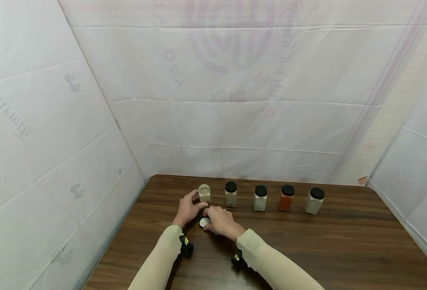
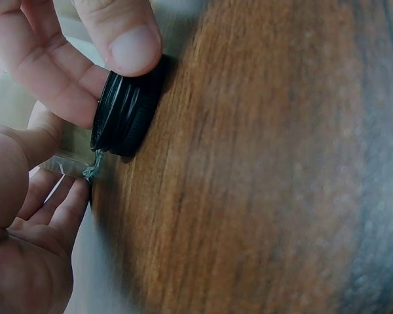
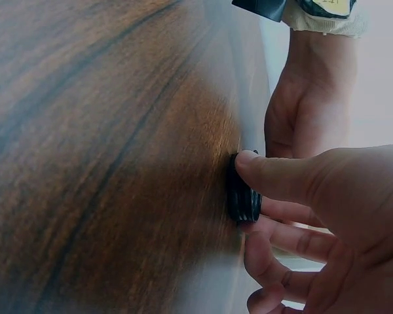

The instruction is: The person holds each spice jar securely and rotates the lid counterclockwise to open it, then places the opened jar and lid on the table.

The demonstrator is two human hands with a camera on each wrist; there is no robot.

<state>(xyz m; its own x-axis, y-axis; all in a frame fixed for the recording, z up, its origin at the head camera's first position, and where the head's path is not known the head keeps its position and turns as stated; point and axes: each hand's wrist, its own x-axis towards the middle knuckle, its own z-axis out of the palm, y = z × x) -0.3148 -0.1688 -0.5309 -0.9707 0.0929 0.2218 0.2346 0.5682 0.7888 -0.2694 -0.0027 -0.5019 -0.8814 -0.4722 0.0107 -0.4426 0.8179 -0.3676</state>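
An uncapped glass jar (image 1: 204,195) with pale contents stands upright at the left end of a row on the wooden table. My left hand (image 1: 187,208) grips its lower part, fingers at its left side and thumb across the front. Just in front of the jar is a black screw lid (image 1: 204,222), its white inside facing up. Thumb and fingers of my right hand (image 1: 221,221) pinch that lid by its rim, down at the tabletop. In the right wrist view the lid (image 3: 243,190) sits between thumb and fingertips; the left wrist view shows its ridged side (image 2: 132,111).
To the right stand several black-capped jars: one greyish beige (image 1: 230,195), one whitish (image 1: 260,198), one orange-red (image 1: 286,198) and another pale one (image 1: 313,201). White fabric walls (image 1: 235,129) rise behind and beside the table (image 1: 329,245).
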